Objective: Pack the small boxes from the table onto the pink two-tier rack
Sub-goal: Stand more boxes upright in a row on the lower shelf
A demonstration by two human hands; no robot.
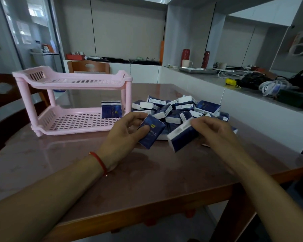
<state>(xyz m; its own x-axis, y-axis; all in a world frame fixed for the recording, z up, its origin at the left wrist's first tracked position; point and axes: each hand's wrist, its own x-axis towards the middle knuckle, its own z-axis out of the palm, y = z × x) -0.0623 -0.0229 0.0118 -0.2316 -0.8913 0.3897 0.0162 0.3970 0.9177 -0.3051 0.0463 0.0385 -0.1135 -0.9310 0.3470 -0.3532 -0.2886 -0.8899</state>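
- A blue box (151,131) is grasped in the left hand (122,137), thumb across its printed face and fingers curled behind its far edge; it is held tilted just above the table (147,172).
- A second box (182,137) is pinched by the right hand (215,131), fingertips on its far right end, its white side turned up and its near corner low over the tabletop.
- The two held boxes are side by side, close together but apart, at the near edge of the pile (180,109).
- The pile of blue-and-white boxes is heaped loosely on the table, right of the rack (74,102) and just beyond both hands.
- The pink rack is set on the far left part of the table, its open front turned toward the camera.
- A few boxes (111,109) are stood upright on the lower tier, at its far right corner, against the right post.
- The upper tier is seen edge-on, so its contents cannot be told.
- A red cord (99,160) is worn on the left wrist.
- Both forearms are stretched in from the near edge, over the glossy pinkish tabletop.
- A chair (88,66) is seen behind the rack, and a white counter (234,95) cluttered with cables runs along the right.
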